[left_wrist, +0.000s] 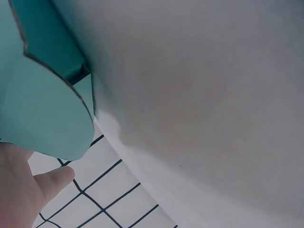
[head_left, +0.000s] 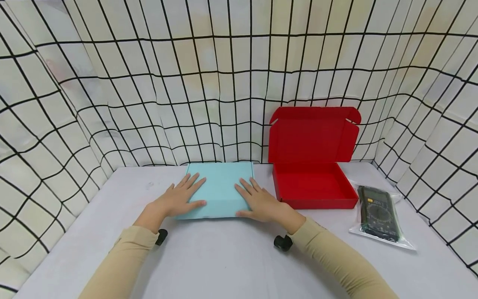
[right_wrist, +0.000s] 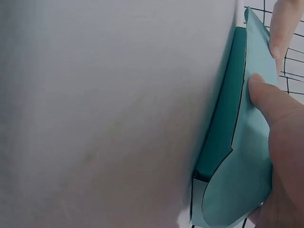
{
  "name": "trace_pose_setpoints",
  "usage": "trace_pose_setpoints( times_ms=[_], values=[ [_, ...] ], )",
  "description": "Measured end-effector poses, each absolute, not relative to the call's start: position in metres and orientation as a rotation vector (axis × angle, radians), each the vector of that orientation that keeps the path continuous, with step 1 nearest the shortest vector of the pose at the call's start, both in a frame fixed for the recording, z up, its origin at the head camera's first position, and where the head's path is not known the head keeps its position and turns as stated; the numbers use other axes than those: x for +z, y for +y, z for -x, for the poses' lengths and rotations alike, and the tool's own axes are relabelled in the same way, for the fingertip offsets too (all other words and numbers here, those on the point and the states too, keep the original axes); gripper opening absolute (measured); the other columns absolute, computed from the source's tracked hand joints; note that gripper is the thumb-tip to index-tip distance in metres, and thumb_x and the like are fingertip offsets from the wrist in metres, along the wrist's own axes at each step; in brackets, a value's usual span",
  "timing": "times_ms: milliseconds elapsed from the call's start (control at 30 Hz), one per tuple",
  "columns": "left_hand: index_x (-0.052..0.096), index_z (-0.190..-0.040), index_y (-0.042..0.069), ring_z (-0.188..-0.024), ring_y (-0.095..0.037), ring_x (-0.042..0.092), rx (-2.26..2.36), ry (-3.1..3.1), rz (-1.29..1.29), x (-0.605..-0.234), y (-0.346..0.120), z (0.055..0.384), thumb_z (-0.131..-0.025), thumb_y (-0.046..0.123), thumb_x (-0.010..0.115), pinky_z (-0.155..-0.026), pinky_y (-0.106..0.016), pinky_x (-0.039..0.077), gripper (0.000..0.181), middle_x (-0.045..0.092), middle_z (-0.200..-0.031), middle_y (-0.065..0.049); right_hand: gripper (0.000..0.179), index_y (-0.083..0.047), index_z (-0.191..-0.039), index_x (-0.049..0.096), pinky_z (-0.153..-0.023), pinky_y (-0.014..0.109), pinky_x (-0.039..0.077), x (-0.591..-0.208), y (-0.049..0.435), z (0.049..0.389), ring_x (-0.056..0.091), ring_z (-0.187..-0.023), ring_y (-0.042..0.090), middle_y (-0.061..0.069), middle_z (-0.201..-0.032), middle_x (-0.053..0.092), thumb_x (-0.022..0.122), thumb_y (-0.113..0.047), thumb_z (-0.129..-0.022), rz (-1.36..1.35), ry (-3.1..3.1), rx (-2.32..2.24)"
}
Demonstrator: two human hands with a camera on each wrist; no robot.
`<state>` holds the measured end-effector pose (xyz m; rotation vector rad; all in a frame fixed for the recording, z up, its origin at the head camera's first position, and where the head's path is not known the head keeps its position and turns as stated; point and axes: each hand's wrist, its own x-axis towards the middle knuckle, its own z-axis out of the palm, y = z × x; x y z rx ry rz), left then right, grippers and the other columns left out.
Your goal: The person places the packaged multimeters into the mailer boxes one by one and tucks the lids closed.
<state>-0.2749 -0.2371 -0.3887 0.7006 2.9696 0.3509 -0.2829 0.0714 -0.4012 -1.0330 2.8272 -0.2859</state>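
Note:
A light blue cardboard box (head_left: 220,182) lies on the white table, its lid folded over the top. Along the near side the lid's front flap (right_wrist: 240,178) sticks out, and a gap under it shows the box's darker inside in both wrist views. My left hand (head_left: 178,200) rests with spread fingers on the lid's left part. On the right part lies my right hand (head_left: 262,203), fingers spread too, its thumb near the front flap. Neither hand grips anything.
To the right stands a red cardboard box (head_left: 317,203) with its lid raised. Beside it lies a black multimeter (head_left: 379,212) in a clear plastic bag. A white cloth with a black grid (head_left: 231,74) walls the table at the back and sides.

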Motion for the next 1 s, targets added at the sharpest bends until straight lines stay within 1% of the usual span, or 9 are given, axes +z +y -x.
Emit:
trace_pose_setpoints(
  times_ms=[133,267,400,500,567,667,733,867,1000],
  values=[
    [0.021,-0.165,0.013,-0.154,-0.044,0.005,0.359,2.974,-0.709,-0.388,-0.237,0.277,-0.102,0.062,0.047,-0.110,-0.079,0.014,0.083,0.011,-0.170,-0.018,0.093,-0.015,-0.166,0.012,-0.117,0.061,0.028,-0.399,0.072,0.286,0.002,-0.156,0.038,0.007,-0.172,0.003,0.059,-0.059,-0.099,1.043,2.824,-0.279],
    [0.021,-0.165,0.014,-0.154,-0.044,0.005,0.362,2.976,-0.714,-0.389,-0.237,0.278,-0.103,0.061,0.048,-0.110,-0.078,0.014,0.082,0.010,-0.170,-0.018,0.092,-0.016,-0.166,0.013,-0.119,0.059,0.026,-0.396,0.076,0.289,0.001,-0.156,0.038,0.005,-0.172,0.002,0.061,-0.057,-0.098,1.063,2.793,-0.300],
    [0.021,-0.165,0.014,-0.154,-0.044,0.004,0.379,2.970,-0.714,-0.388,-0.238,0.277,-0.103,0.060,0.048,-0.111,-0.078,0.013,0.082,0.010,-0.170,-0.018,0.089,-0.014,-0.165,0.022,-0.118,0.055,0.029,-0.391,0.082,0.288,0.003,-0.156,0.039,0.008,-0.172,0.009,0.071,-0.044,-0.096,1.081,2.744,-0.431],
    [0.020,-0.165,0.014,-0.154,-0.044,0.003,0.380,2.964,-0.715,-0.388,-0.239,0.278,-0.103,0.060,0.048,-0.111,-0.078,0.011,0.083,0.009,-0.170,-0.017,0.085,-0.013,-0.162,0.033,-0.116,0.052,0.034,-0.388,0.087,0.281,0.009,-0.155,0.038,0.010,-0.170,0.016,0.079,-0.032,-0.093,1.069,2.743,-0.556],
    [0.020,-0.165,0.014,-0.154,-0.043,0.003,0.381,2.961,-0.717,-0.387,-0.239,0.279,-0.103,0.061,0.048,-0.111,-0.079,0.011,0.083,0.008,-0.170,-0.017,0.082,-0.013,-0.159,0.039,-0.115,0.050,0.036,-0.388,0.091,0.276,0.017,-0.155,0.035,0.010,-0.169,0.020,0.082,-0.026,-0.090,1.040,2.767,-0.620],
    [0.019,-0.165,0.014,-0.154,-0.043,0.002,0.386,2.953,-0.715,-0.388,-0.240,0.280,-0.103,0.061,0.048,-0.111,-0.079,0.010,0.084,0.008,-0.170,-0.017,0.079,-0.016,-0.156,0.045,-0.112,0.048,0.040,-0.390,0.097,0.268,0.029,-0.151,0.031,0.009,-0.168,0.025,0.084,-0.025,-0.088,0.986,2.810,-0.668],
    [0.019,-0.165,0.014,-0.155,-0.043,0.002,0.396,2.945,-0.709,-0.388,-0.241,0.279,-0.102,0.061,0.049,-0.110,-0.079,0.010,0.084,0.008,-0.170,-0.017,0.079,-0.016,-0.156,0.046,-0.110,0.048,0.044,-0.393,0.101,0.265,0.034,-0.149,0.031,0.008,-0.167,0.026,0.084,-0.025,-0.088,0.963,2.810,-0.683],
    [0.021,-0.165,0.013,-0.155,-0.042,0.002,0.413,2.933,-0.706,-0.388,-0.242,0.278,-0.102,0.061,0.050,-0.110,-0.079,0.011,0.084,0.009,-0.170,-0.017,0.079,-0.015,-0.156,0.046,-0.109,0.047,0.045,-0.398,0.107,0.258,0.034,-0.149,0.031,0.009,-0.166,0.029,0.084,-0.024,-0.088,0.929,2.804,-0.741],
    [0.021,-0.165,0.014,-0.155,-0.042,0.003,0.427,2.924,-0.710,-0.388,-0.242,0.278,-0.102,0.062,0.050,-0.110,-0.079,0.011,0.084,0.009,-0.170,-0.016,0.076,-0.011,-0.154,0.048,-0.109,0.048,0.044,-0.401,0.113,0.252,0.037,-0.147,0.033,0.011,-0.163,0.036,0.083,-0.021,-0.088,0.887,2.808,-0.872]
  ],
)
